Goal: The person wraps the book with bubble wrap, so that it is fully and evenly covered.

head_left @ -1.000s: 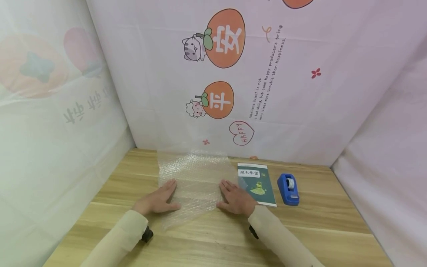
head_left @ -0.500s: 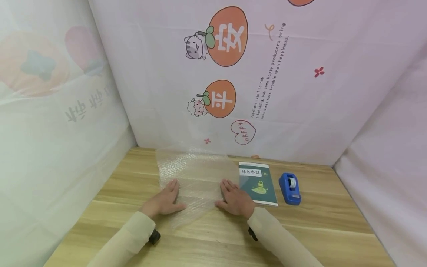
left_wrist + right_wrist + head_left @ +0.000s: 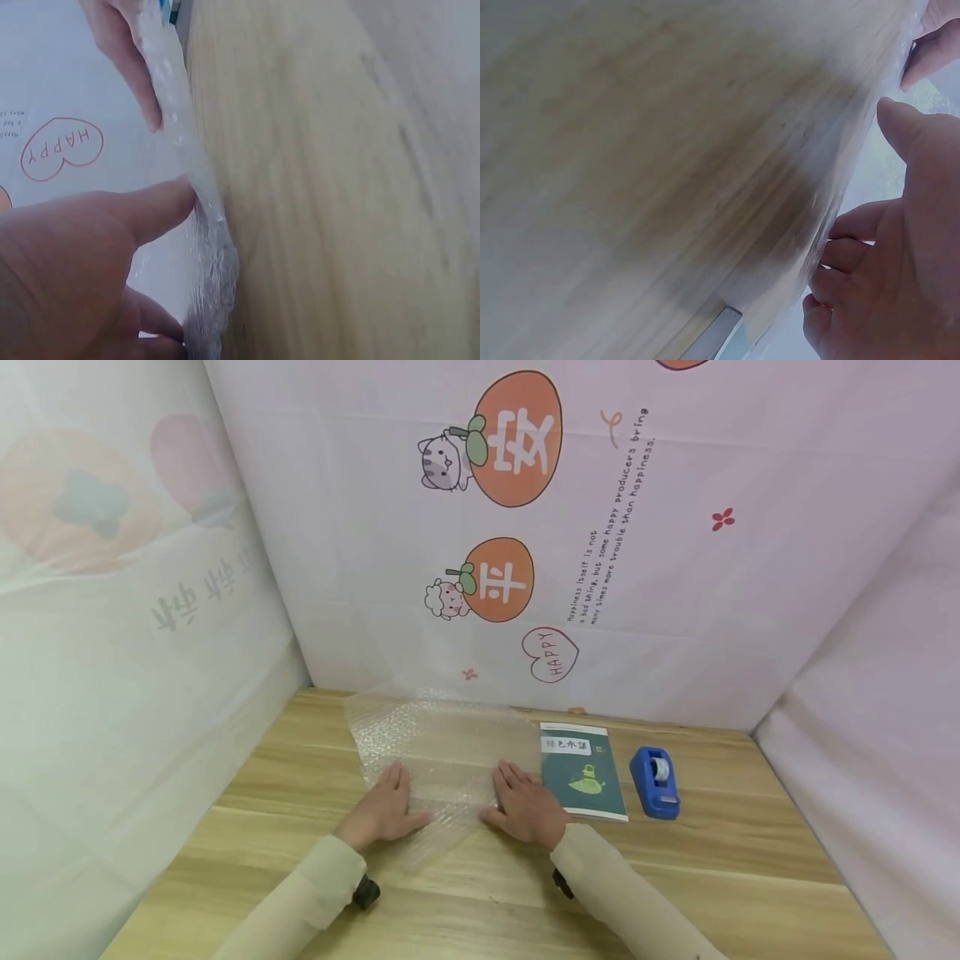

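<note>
"Begin at the left. How does your hand lie?"

"My left hand (image 3: 384, 807) rests on the left side of the bubble wrap (image 3: 450, 752), fingers straight, thumb spread toward the right; I see no pinch."

"And the sheet from there?"

"It lies to the right of that hand and beyond it, between my two hands and touching both, so neither is nearer overall. Only its near corner sits closer to my left thumb."

"Its long axis?"

"Near to far, I'd judge, though the clear film and slant make that hard to tell. The near end tapers to a corner pointing toward me; the far end reaches the printed cloth (image 3: 675, 635) at the back."

"Your right hand?"

"My right hand (image 3: 527, 803) is on the sheet's right side, fingers extended, thumb out to the left. From it, the sheet lies left and farther off."

"Further right?"

"A green booklet (image 3: 588, 785), just beside that hand, long axis near to far, near end slanting right. Then a blue tape dispenser (image 3: 655, 783), also near to far, cutter end toward me."
</note>
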{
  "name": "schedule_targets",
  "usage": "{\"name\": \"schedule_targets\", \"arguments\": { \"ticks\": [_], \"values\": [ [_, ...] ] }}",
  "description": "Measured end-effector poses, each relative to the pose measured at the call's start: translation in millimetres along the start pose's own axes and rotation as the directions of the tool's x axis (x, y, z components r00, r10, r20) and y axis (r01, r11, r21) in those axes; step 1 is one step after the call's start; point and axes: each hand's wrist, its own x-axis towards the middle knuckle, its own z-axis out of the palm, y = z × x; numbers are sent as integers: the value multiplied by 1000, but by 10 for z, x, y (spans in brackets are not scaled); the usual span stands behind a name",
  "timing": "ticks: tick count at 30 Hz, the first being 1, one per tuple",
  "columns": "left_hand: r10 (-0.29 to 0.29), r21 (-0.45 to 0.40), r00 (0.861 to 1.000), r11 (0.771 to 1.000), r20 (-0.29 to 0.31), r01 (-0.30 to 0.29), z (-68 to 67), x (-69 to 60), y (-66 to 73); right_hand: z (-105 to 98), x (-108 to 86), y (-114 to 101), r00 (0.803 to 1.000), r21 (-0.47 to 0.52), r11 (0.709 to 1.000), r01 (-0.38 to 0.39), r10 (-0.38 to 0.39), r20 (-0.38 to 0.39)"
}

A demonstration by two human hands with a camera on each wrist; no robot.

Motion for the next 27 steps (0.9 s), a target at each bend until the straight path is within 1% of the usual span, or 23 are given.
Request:
{"name": "schedule_targets", "arguments": {
  "ticks": [4,8,13,16,18,23,27],
  "values": [
    [-22,11,999,1000,-26,22,25,14,55,-12,21,-22,1000,-2,1000,-8,8,8],
    [-49,29,998,998,-36,50,26,14,119,-7,58,-21,999,13,1000,-24,23,23],
    [-62,39,997,997,-52,64,47,27,145,6,93,-3,999,7,999,-36,36,34],
    [-54,31,997,998,-55,56,53,30,135,21,90,-13,998,-9,999,-50,51,34],
    [-38,24,998,999,-51,40,51,31,117,33,78,-38,998,-11,998,-63,64,29],
    [15,-10,1000,1000,-22,-15,22,40,41,61,37,-126,993,-14,994,-113,113,27],
    [35,-46,999,998,-1,-35,-6,55,-5,67,34,-164,989,-14,989,-144,145,33]
  ]
}}
